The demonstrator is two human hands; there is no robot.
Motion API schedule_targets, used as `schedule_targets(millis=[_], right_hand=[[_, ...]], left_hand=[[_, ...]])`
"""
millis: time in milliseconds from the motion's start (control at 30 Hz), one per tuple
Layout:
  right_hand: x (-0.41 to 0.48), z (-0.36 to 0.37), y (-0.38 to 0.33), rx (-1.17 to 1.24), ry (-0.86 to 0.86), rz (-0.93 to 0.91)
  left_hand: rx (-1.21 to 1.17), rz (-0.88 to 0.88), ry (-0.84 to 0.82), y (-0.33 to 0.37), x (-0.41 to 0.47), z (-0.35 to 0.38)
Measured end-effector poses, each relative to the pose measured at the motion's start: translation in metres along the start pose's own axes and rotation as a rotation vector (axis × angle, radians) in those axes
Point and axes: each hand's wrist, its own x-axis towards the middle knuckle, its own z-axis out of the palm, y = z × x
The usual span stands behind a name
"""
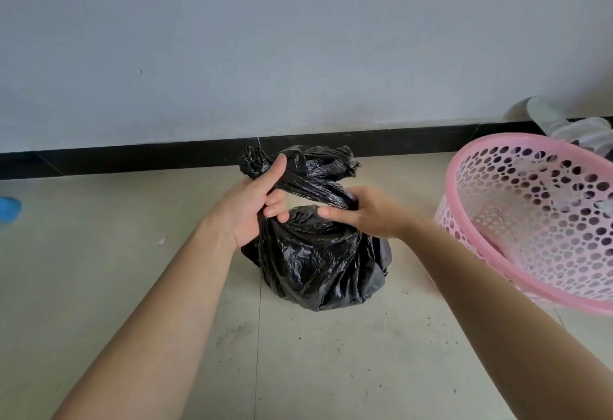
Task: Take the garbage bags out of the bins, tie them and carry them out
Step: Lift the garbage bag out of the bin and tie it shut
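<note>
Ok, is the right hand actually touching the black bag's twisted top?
Touching. The head view shows the right hand gripping the twisted neck of the black garbage bag, plastic bunched inside its grasp, no gap.

A pale grey-white wall filled the upper half of the frame, evenly lit, and ended at a black baseboard running from the left edge to the upper right. Below lay a floor of light beige tiles, with a thin grout line down the lower middle and dark grit scattered around it. A small white scrap lay at centre left, and a blue object showed cut off at the left edge.
</note>
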Motion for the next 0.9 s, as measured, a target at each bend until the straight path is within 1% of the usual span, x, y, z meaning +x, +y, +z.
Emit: schedule_targets(millis=[67, 100, 167, 233, 300, 333, 400, 433, 500, 600, 667, 733, 800, 900], right_hand=[[-0.005, -0.004, 0.002, 0.26, 0.008, -0.047], [-0.005, -0.006, 0.002, 0.344, 0.05, -0.065], [-0.003, -0.008, -0.003, 0.46, 0.189, -0.117], [-0.002, -0.007, -0.016, 0.575, 0.352, -0.172], [-0.003, -0.008, -0.03, 0.605, 0.51, -0.212], [-0.003, -0.009, -0.033, 0.599, 0.557, -0.224], [-0.002, -0.011, -0.038, 0.639, 0.571, -0.234], [-0.002, -0.01, -0.04, 0.705, 0.558, -0.214], [-0.002, -0.01, -0.046, 0.942, 0.507, -0.148], [-0.004, -0.013, -0.054, 1.419, 0.443, -0.072], [-0.006, -0.017, -0.054, 1.61, 0.423, -0.064], [-0.007, -0.017, -0.053, 1.623, 0.391, -0.081], [-0.008, -0.019, -0.051, 1.537, 0.373, -0.081], [-0.007, -0.026, -0.045, 1.359, 0.444, -0.053]], left_hand=[[-0.031, 0.015, -0.047, -0.003, -0.001, -0.004], [-0.021, 0.019, -0.064, -0.005, -0.002, -0.005], [0.006, 0.015, -0.077, -0.006, -0.003, -0.006], [0.0, 0.0, -0.054, -0.007, -0.004, -0.006], [-0.026, -0.008, -0.048, -0.009, -0.002, -0.007], [-0.047, -0.01, -0.053, -0.01, -0.002, -0.007], [-0.118, -0.013, -0.058, -0.011, 0.001, -0.009], [-0.155, -0.01, -0.059, -0.011, 0.002, -0.01], [-0.203, 0.003, -0.073, -0.011, 0.004, -0.012], [-0.24, 0.038, -0.1, -0.012, 0.005, -0.01], [-0.252, 0.053, -0.126, -0.011, 0.004, -0.006], [-0.274, 0.06, -0.161, -0.01, 0.002, -0.003], [-0.295, 0.041, -0.2, -0.01, 0.0, -0.004], [-0.201, -0.01, -0.285, -0.01, -0.004, -0.008]])
